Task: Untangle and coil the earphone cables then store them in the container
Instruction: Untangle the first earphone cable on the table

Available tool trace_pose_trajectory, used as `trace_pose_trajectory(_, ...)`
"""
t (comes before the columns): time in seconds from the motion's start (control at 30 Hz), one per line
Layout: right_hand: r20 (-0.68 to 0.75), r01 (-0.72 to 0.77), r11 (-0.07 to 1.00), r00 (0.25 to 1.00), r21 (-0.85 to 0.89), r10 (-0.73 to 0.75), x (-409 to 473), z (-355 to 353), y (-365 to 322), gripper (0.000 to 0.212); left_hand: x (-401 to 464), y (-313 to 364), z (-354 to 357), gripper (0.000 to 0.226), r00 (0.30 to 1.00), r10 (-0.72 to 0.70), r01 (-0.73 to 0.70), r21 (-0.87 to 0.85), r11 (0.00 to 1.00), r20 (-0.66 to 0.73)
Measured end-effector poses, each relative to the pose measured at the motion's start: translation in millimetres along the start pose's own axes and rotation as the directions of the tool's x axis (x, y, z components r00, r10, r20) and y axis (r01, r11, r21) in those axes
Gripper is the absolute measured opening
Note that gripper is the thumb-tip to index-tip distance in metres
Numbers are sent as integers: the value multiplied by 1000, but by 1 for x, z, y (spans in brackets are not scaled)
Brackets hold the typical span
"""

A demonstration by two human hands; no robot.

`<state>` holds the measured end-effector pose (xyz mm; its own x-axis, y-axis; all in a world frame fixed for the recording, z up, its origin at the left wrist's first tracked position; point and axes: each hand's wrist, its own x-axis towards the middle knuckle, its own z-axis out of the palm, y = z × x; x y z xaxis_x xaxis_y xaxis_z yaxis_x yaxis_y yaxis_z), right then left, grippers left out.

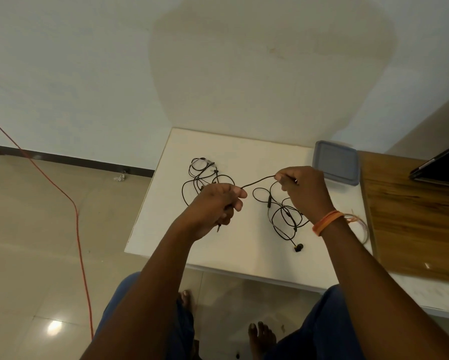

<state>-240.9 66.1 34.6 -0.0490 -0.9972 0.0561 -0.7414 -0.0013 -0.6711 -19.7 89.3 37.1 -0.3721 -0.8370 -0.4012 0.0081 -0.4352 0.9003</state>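
A black earphone cable [258,181] stretches taut between my two hands above the white table [163,224]. My left hand [218,203] grips one end, and the jack plug pokes out below its fingers. My right hand [302,188] pinches the cable further along. The rest of this cable hangs in loose loops [285,216] below my right hand, ending in an earbud [298,247] on the table. A second tangled black earphone set [201,175] lies at the table's back left. A grey-blue lidded container [336,162] sits at the back right.
A wooden desk top [413,216] adjoins the white table on the right, with a dark laptop [441,165] at its far edge. A thin loop of light wire [363,229] lies beside my right wrist. A red cord [80,229] runs across the floor on the left.
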Motion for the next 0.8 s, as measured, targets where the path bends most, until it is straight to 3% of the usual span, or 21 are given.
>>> trace_pose_trajectory(0.07,-24,-7,1000,1000,-1,7,0,2,1,16,0,2,-2,25,994,-82,93,-175,980,70)
trace_pose_trajectory(0.13,-85,8,1000,996,4,-8,0,2,-3,16,-1,5,-2,32,978,-137,172,-232,957,159)
trace_pose_trajectory(0.3,-285,183,982,945,43,-163,-1,-1,-18,13,-3,4,10,44,905,-249,302,-108,947,345)
trace_pose_trajectory(0.47,-344,248,966,916,73,-209,-6,4,-28,15,-2,6,25,52,800,-329,401,-39,915,502)
trace_pose_trajectory(0.53,-335,236,968,922,86,-195,-5,7,-26,14,-4,9,28,49,783,-287,378,-56,924,552)
trace_pose_trajectory(0.67,-263,141,973,961,182,-90,-6,11,-25,14,-11,19,31,38,790,-42,225,-225,948,612)
trace_pose_trajectory(0.8,-102,-11,945,994,328,47,-8,15,-29,19,-12,27,36,42,861,150,13,-316,949,486)
